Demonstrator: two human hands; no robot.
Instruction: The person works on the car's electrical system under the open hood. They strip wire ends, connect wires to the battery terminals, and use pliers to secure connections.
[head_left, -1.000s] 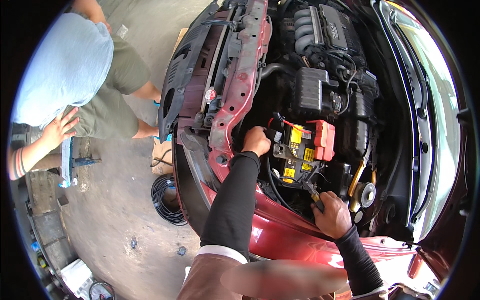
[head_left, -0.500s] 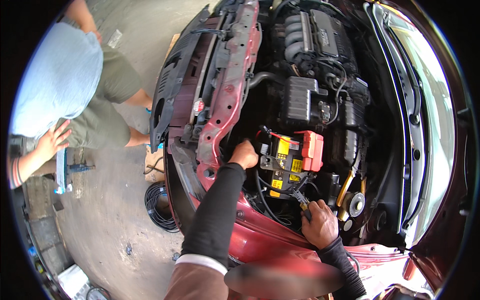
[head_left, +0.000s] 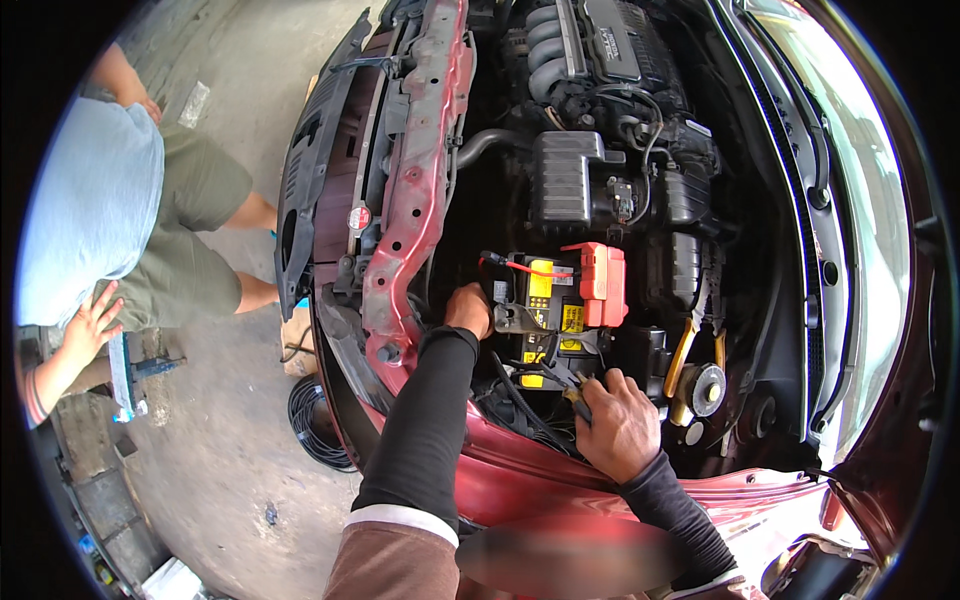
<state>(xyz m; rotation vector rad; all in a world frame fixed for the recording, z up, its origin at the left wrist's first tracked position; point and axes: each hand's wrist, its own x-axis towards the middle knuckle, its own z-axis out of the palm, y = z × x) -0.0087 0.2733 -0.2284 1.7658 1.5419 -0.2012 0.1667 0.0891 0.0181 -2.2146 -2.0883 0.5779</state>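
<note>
A dark car battery (head_left: 539, 318) with yellow labels sits in the engine bay, with a red terminal cover (head_left: 602, 285) on its right side. My left hand (head_left: 470, 310) reaches down beside the battery's left edge, close to a metal bracket (head_left: 515, 318). Its fingers curl downward, and whatever they grip is hidden. In my right hand (head_left: 622, 425) is a pair of pliers (head_left: 577, 396) with yellow and dark handles. Their jaws point toward the black cables at the battery's near edge; whether they touch is too small to tell.
The red front crossmember (head_left: 407, 215) runs along my left. Beyond the battery stands a black ribbed box (head_left: 568, 180). Yellow-handled tools (head_left: 682, 356) rest right of the battery near a round cap (head_left: 707, 388). Another person (head_left: 90, 190) stands at the left; a coiled black cable (head_left: 318, 425) lies on the floor.
The view has shifted, so the car appears farther left. My right hand has turned and covers more of the pliers' handles. My left hand stays beside the battery.
</note>
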